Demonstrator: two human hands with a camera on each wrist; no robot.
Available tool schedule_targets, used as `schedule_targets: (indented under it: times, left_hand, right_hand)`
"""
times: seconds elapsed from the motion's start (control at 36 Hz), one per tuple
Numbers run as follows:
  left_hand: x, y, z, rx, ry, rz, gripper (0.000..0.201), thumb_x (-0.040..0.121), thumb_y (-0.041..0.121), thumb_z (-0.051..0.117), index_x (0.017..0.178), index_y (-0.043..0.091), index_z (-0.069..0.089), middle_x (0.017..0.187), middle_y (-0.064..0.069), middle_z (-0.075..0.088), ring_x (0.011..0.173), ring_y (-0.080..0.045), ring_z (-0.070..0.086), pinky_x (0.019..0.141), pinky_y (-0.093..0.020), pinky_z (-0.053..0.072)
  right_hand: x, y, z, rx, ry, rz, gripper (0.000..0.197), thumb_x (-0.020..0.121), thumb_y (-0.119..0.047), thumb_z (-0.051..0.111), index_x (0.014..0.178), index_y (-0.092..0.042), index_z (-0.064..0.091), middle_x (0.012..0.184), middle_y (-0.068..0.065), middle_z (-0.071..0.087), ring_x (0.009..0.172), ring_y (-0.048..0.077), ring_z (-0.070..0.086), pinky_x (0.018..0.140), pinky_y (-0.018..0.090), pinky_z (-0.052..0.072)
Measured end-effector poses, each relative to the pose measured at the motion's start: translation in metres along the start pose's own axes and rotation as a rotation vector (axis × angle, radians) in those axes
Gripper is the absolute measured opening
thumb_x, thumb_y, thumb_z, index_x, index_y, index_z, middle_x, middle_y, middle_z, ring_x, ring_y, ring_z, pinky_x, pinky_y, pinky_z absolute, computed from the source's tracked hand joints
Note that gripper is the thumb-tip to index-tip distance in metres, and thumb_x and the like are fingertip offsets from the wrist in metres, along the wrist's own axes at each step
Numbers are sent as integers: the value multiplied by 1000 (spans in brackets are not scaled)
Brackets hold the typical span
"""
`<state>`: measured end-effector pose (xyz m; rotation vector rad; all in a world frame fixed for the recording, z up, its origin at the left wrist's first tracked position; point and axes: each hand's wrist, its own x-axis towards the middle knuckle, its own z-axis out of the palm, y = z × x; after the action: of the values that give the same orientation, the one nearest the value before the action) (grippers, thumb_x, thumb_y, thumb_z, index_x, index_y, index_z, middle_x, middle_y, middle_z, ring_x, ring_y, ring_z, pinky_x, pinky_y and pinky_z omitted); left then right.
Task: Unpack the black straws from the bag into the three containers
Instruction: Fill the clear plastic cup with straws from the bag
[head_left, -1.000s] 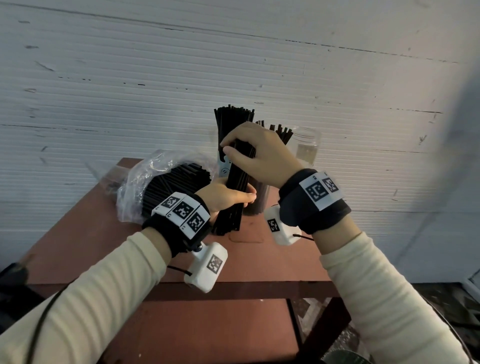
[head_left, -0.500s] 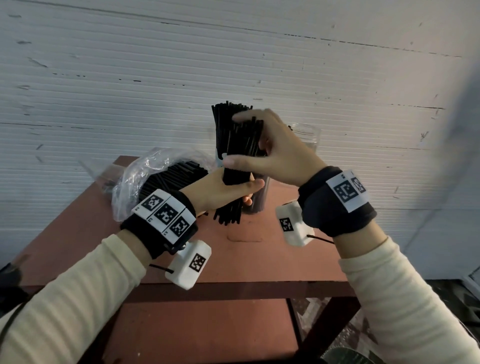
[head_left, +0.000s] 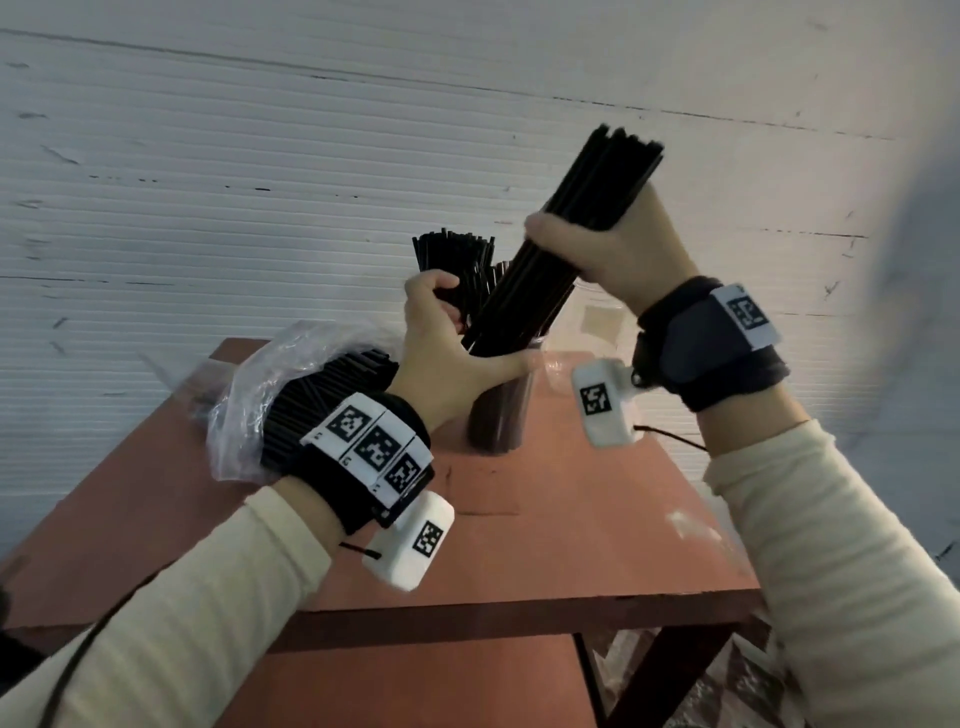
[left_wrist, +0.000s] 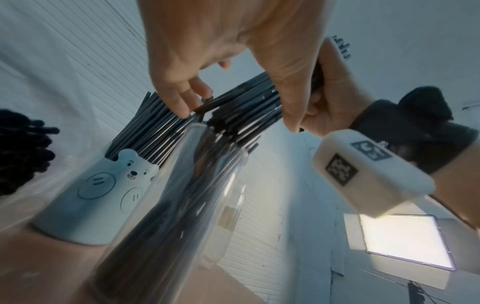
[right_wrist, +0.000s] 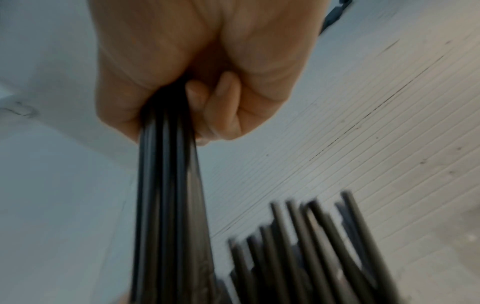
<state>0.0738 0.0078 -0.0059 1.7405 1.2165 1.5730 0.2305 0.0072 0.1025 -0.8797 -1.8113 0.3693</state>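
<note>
While the right hand (head_left: 618, 249) grips a bundle (head_left: 566, 249) slanting down-left, its lower end at the clear jar (head_left: 501, 410) mouth, the nearer left hand (head_left: 447, 353) holds the straws there, fingers curled.

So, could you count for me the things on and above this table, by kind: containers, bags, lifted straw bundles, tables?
Containers: 3 (bear cup, clear tube, clear jar)
Plastic bag: 1
Lifted straw bundle: 1
Table: 1
Total: 6
</note>
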Motion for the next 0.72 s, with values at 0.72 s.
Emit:
schedule_targets:
  times: [0.72]
  left_hand:
    - [46,-36,8,52,-314,-213,81,60,34,89,129,26,50,115,12,64,111,-8,59,104,-37,45]
  right_hand:
    - [50,37,5,-128,-90,226,20,80,-18,68,74,-12,49,68,10,40,56,20,35,42,24,27]
